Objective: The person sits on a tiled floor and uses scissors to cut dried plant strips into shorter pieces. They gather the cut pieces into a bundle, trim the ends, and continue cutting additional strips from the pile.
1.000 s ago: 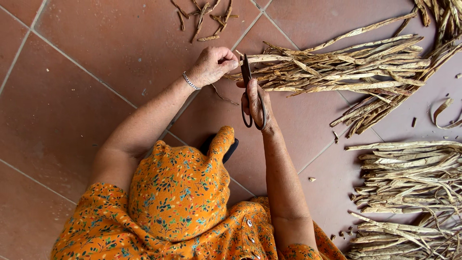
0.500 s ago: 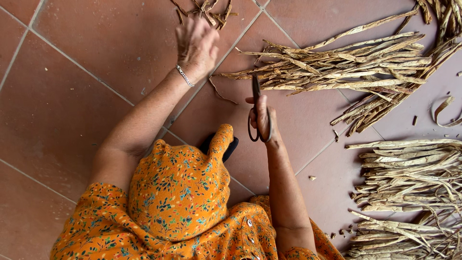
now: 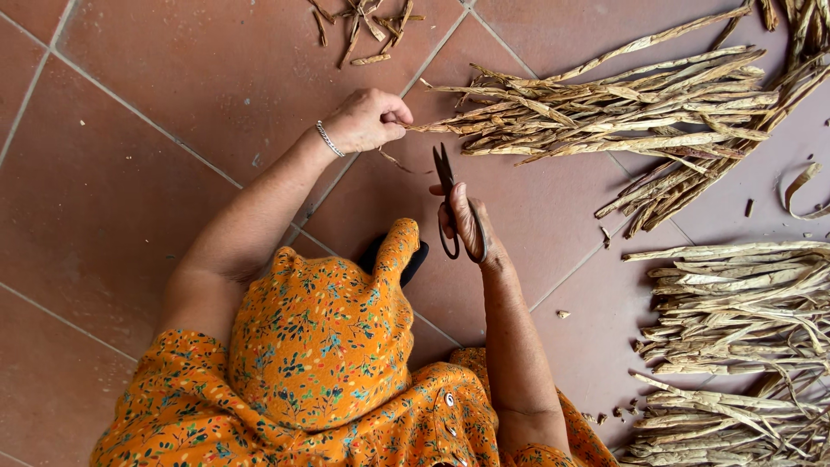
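Observation:
My left hand (image 3: 367,121), with a thin bracelet on the wrist, pinches the tip of a dried strip at the near end of a long bundle of dried plant strips (image 3: 605,112) lying on the red tiled floor. My right hand (image 3: 467,223) holds dark scissors (image 3: 445,173), blades pointing up towards that bundle end and almost closed. The scissors are a little below and to the right of my left hand and touch no strip. Orange flowered cloth (image 3: 320,346) covers my head and shoulders.
A small heap of short cut pieces (image 3: 363,26) lies at the top. More bundles of dried strips lie at the right (image 3: 735,303) and lower right (image 3: 718,424). A curled strip (image 3: 800,186) lies at the right edge. A dark object (image 3: 417,259) peeks out beside the cloth.
My left hand went up to the heap of cut pieces, then came back down to the bundle's end. My right hand with the scissors stayed nearly in place, shifting slightly.

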A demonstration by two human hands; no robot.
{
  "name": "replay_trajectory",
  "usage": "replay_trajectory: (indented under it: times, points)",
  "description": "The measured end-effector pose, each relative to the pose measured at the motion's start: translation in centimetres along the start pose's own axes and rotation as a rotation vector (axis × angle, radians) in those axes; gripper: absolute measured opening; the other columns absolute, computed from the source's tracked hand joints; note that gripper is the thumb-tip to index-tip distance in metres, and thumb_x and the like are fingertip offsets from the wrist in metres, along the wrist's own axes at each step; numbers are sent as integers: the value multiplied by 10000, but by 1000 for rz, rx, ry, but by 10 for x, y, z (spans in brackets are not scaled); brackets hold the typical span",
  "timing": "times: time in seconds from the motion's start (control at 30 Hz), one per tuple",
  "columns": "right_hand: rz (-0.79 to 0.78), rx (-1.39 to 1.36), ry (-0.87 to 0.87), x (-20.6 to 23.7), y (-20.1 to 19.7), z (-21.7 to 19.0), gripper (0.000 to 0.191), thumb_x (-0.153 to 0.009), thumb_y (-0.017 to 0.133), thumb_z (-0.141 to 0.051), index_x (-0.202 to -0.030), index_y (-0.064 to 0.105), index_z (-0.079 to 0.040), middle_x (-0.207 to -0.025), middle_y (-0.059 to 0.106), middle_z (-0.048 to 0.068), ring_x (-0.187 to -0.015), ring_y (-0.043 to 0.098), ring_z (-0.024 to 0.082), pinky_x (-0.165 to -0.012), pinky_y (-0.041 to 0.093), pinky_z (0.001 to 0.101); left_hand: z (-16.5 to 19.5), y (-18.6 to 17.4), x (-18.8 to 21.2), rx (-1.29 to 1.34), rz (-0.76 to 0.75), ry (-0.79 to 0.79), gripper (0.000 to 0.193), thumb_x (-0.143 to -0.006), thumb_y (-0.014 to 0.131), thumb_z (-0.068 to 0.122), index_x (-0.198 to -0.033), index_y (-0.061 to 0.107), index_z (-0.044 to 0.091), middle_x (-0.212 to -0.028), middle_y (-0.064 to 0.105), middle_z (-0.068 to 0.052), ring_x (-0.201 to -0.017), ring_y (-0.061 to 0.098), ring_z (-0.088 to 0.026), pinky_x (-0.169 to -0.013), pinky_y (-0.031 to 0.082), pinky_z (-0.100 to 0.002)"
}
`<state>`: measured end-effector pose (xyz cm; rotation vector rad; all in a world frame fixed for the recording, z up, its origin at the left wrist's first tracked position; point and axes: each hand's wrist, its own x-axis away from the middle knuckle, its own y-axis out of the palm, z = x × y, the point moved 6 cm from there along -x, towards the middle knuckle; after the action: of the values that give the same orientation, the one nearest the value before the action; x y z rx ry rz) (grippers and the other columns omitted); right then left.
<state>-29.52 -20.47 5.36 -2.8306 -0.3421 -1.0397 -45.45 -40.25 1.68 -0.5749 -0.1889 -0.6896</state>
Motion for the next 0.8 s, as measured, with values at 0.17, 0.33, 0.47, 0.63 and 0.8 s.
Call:
replay_trajectory:
  times: [0.17, 0.33, 0.47, 0.63, 0.8]
  points:
    - [-41, 6, -62, -9, 14, -8, 981, -955, 250, -809, -1345, 616, 14, -585, 495, -7, -545, 484, 125, -655, 480, 299, 6, -13, 14, 254, -35, -87, 306, -833, 782, 36, -1127, 697, 44, -883, 772, -47, -796, 717, -82, -745, 589, -267]
    - [-29, 67, -19, -13, 21, -12, 990, -912, 259, -815, -1343, 632, -5, -630, 510, -13, -572, 519, 115, -576, 464, 332, 13, -11, 20, 362, -25, -91, 295, -840, 794, 22, -1097, 651, 14, -875, 767, -44, -799, 730, -80, -732, 607, -263]
    - [-33, 57, -11, -15, 23, -12, 983, -919, 276, -813, -1334, 640, -1, -636, 509, -2, -567, 518, 119, -564, 459, 330, 13, -8, 16, 291, 5, -89, 305, -846, 771, 3, -1135, 681, 44, -875, 765, -44, -793, 719, -87, -713, 589, -256]
    - [-11, 101, 19, -16, 24, -9, 944, -921, 274, -802, -1318, 659, -37, -635, 525, 8, -563, 537, 130, -553, 468, 340, 12, -6, 18, 350, -9, -92, 366, -849, 761, -27, -1175, 600, 10, -821, 750, -94, -727, 729, -134, -645, 587, -269]
    - [23, 348, -26, -25, 25, -20, 825, -957, 287, -742, -1295, 681, -99, -652, 580, 34, -632, 613, 155, -613, 515, 360, 5, 1, 26, 556, -48, -159, 447, -830, 756, -40, -1192, 496, -7, -802, 729, -125, -668, 737, -171, -591, 620, -286]
